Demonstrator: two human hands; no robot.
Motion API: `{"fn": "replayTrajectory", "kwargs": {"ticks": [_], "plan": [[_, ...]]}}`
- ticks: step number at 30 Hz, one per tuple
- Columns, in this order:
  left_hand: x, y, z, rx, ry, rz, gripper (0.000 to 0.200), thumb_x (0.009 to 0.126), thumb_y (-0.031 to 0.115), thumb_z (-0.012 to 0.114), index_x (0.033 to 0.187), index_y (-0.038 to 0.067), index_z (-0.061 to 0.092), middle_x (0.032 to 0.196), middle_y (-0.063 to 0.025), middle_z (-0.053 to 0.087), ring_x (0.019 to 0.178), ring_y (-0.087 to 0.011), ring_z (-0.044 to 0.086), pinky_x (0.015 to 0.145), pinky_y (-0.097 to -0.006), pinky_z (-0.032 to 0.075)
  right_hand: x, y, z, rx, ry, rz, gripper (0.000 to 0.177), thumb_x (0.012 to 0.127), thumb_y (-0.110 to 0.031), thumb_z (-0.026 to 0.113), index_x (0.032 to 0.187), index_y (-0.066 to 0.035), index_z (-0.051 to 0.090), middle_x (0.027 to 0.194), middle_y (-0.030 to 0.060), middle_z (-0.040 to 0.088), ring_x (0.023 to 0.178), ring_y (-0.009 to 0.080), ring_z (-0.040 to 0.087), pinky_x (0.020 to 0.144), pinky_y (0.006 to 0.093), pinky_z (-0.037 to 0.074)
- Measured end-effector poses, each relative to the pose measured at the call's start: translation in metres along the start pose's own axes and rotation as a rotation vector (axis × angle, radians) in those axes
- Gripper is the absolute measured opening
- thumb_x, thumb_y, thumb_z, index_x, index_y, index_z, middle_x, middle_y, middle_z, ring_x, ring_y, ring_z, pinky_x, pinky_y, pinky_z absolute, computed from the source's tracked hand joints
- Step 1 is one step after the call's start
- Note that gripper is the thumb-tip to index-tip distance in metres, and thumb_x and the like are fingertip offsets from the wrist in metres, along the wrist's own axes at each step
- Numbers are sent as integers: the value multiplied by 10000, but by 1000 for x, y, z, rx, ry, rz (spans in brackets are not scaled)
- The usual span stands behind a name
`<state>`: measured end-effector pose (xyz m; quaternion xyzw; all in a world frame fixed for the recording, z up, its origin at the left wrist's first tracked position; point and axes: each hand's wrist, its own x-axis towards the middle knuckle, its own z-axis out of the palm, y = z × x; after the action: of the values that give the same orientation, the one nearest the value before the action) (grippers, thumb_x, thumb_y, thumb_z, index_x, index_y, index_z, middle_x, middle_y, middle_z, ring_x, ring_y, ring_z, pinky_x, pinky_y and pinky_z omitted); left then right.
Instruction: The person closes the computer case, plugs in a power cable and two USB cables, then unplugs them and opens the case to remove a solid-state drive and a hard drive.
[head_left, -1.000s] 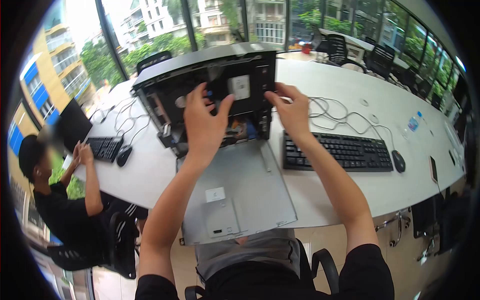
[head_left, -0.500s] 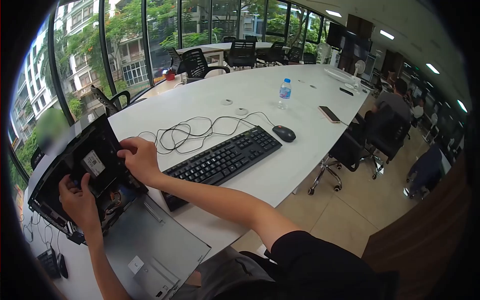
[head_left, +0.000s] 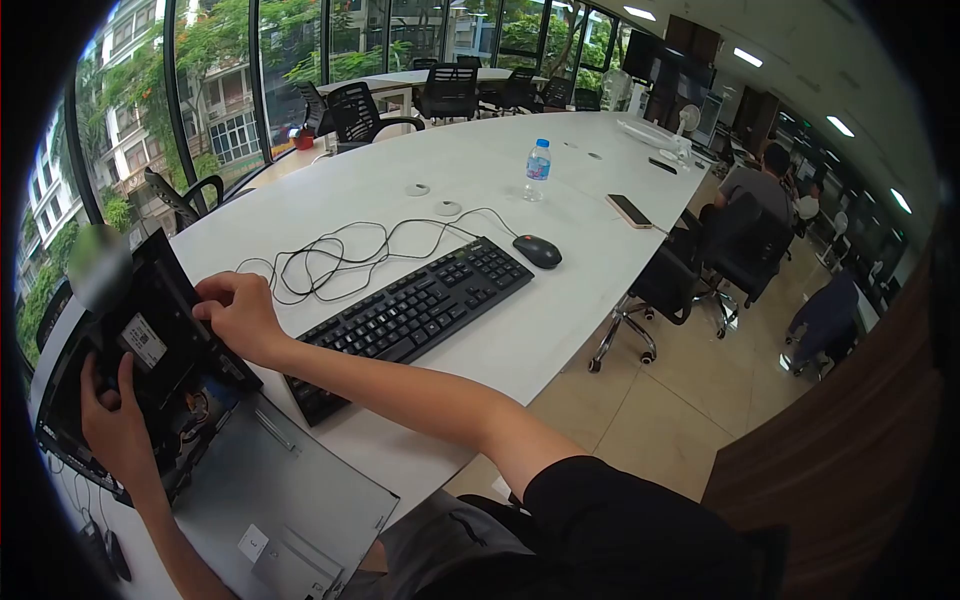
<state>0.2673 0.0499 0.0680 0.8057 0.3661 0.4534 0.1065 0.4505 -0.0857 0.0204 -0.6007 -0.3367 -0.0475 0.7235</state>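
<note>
The computer case (head_left: 165,300) is found open and tilted up at the left end of the table (head_left: 560,300). It is propped at its lower edge against the grey side panel (head_left: 290,480), which lies flat in front of the person.

The right hand (head_left: 240,315) is closed over the case's right-hand edge, with the fingers hooked onto the rim. The left hand (head_left: 115,425) is placed inside the open case from below, with the thumb raised against the interior. Its fingers are partly hidden at the dark edge of the view, so it cannot be told whether they clasp a part or only press on it. The case is thus held between the two hands, the right at its upper right corner and the left lower and further in.

It is judged that the work is best done with the case kept steady by the right hand and its lower edge kept seated. The weight should not be thrown onto the left fingers among the inner parts.

A keyboard (head_left: 410,310) lies just beside the right forearm, with loose cables (head_left: 330,255) and a mouse (head_left: 537,250) beyond it. A water bottle (head_left: 537,168) and a phone (head_left: 628,210) stand well apart. Other people are seated at the far right.
</note>
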Motion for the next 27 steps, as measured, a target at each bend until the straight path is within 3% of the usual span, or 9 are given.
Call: {"fn": "replayTrajectory", "kwargs": {"ticks": [7, 10, 16, 20, 24, 27], "plan": [[15, -12, 3, -6, -73, -50, 584, 959, 488, 731, 1406, 118, 664, 713, -61, 734, 677, -139, 693, 682, -341, 494, 3, 1, -5, 43, -55, -9, 238, 842, -20, 765, 1068, 53, 785, 990, 170, 799, 900, 223, 763, 861, 333, 582], [21, -20, 7, 20, -46, -29, 551, 965, 484, 735, 1377, 123, 673, 688, -58, 726, 704, -129, 709, 697, -313, 492, 3, 2, -8, 38, -50, -14, 241, 839, -11, 759, 1069, 53, 790, 984, 167, 801, 898, 222, 764, 856, 332, 583], [28, -32, 9, 70, 60, 96, 565, 933, 483, 777, 1326, 83, 707, 767, -97, 759, 762, -189, 741, 771, -324, 529, 9, 11, -5, 79, -52, 13, 235, 823, -25, 788, 1048, 40, 803, 969, 153, 807, 871, 184, 749, 816, 314, 581], [19, -6, -18, 49, -3, 151, 567, 847, 499, 857, 1191, 54, 784, 870, -135, 796, 824, -193, 770, 779, -323, 555, 14, 20, -6, 88, -79, -18, 249, 807, -17, 810, 1053, 27, 812, 975, 126, 813, 821, 155, 737, 759, 299, 579], [19, -8, -29, 29, -17, 200, 595, 778, 513, 903, 1126, 38, 814, 961, -145, 807, 918, -219, 782, 865, -332, 588, 12, 11, -10, 212, -130, 103, 296, 841, -40, 838, 1120, 47, 789, 1020, 137, 804, 898, 160, 738, 811, 307, 588], [10, -16, -31, -181, -45, 280, 586, 816, 379, 926, 1185, -44, 757, 1031, -142, 794, 966, -196, 761, 874, -302, 589, 15, 18, -12, 167, -163, 81, 350, 870, -112, 834, 1179, 40, 774, 1056, 130, 797, 941, 175, 734, 839, 299, 575]]}}
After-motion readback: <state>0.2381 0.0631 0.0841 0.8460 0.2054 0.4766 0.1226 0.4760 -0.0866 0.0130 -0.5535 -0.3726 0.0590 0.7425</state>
